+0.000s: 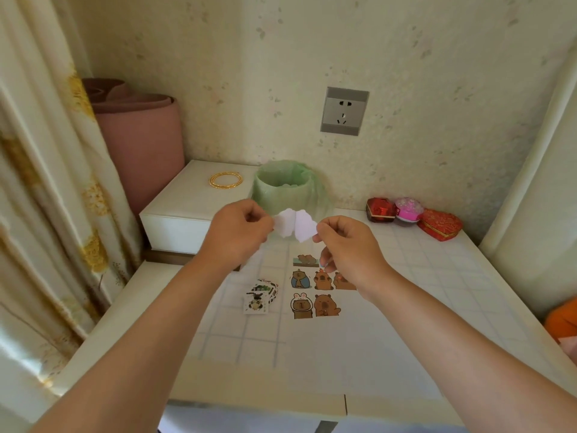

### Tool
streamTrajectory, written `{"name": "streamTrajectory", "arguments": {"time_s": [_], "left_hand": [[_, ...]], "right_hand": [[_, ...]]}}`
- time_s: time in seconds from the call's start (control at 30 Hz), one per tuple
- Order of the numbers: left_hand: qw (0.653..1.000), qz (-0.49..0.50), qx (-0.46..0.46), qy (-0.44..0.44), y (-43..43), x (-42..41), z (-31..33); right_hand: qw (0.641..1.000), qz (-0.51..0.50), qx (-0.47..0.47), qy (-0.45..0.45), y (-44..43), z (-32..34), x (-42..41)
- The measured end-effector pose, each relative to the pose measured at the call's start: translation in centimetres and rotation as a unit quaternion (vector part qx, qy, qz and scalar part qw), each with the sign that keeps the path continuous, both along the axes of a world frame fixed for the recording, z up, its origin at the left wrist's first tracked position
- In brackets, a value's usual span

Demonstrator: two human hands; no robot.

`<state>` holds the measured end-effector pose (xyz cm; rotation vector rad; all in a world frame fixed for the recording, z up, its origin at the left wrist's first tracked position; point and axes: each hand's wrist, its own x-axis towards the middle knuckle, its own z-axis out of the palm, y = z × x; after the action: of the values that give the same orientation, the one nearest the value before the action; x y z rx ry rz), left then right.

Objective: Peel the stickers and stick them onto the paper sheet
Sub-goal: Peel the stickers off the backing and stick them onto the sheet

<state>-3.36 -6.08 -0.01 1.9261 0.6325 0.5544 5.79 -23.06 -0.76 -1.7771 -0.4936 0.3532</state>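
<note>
Both hands are raised above the table in front of the green bin. My left hand (240, 232) pinches one white piece (285, 225) and my right hand (349, 245) pinches another white piece (304, 228); the two pieces meet in the middle, like a sticker and its backing pulled apart. I cannot tell which piece is the sticker. Below them the gridded paper sheet (390, 307) lies flat with several capybara stickers (315, 295) stuck on it. A small pile of unpeeled stickers (260, 296) sits left of those.
A bin lined with a green bag (290, 190) stands at the back, scraps inside. A white box (187, 207) with gold bangles (225, 180) is at the left, beside a pink roll (143, 142). Red heart boxes (437, 225) sit at the back right. A curtain hangs left.
</note>
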Motion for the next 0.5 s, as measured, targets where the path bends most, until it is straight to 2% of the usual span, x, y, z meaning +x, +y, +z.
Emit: {"name": "streamTrajectory", "arguments": {"time_s": [0.2,0.5], "left_hand": [[0.998,0.031,0.041,0.02,3.3,-2.1,-0.2],[1.0,0.014,0.011,0.014,5.3,-2.9,-0.3]], "right_hand": [[0.998,-0.04,0.003,-0.04,2.2,0.3,0.8],[0.967,-0.083,-0.069,-0.232,9.4,2.8,6.1]]}}
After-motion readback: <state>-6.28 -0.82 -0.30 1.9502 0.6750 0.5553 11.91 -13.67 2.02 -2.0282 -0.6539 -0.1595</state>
